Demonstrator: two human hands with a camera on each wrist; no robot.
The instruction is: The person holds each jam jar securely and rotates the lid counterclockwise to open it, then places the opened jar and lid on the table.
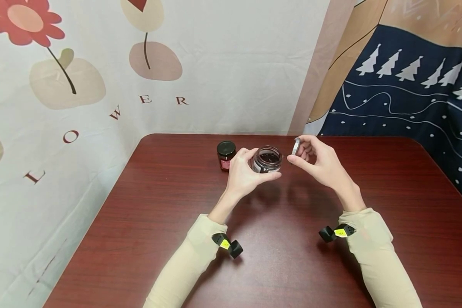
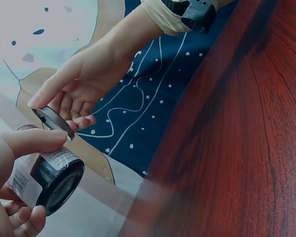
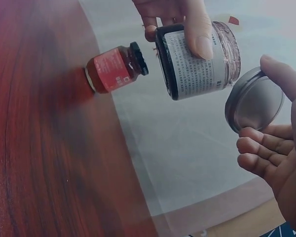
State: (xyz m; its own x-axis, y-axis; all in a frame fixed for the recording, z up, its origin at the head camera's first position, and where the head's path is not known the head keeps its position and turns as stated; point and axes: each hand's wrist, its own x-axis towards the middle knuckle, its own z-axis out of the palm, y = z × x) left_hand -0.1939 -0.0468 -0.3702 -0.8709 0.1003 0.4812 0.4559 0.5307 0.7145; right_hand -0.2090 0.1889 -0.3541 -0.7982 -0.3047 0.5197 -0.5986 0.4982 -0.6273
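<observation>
My left hand (image 1: 243, 173) grips an uncapped glass jar (image 1: 268, 160) of dark contents, thumb along one side and fingers round the other. Its open mouth faces up toward the head view. A printed white label (image 3: 200, 64) wraps the jar in the right wrist view. Just right of the mouth, my right hand (image 1: 323, 162) pinches a round metal lid (image 3: 258, 101) by its edge between thumb and fingers, the silvery inside showing. In the left wrist view the lid (image 2: 53, 122) stands tilted, close by the jar's rim, and the jar's dark base (image 2: 63, 187) faces the camera.
A second, smaller jar (image 1: 226, 155) with a black lid and red label stands upright on the dark red wooden table (image 1: 169, 205), left of the held jar and partly behind the left hand. A white patterned cloth (image 1: 235, 72) hangs behind the table, a navy cloth (image 1: 400, 94) at right.
</observation>
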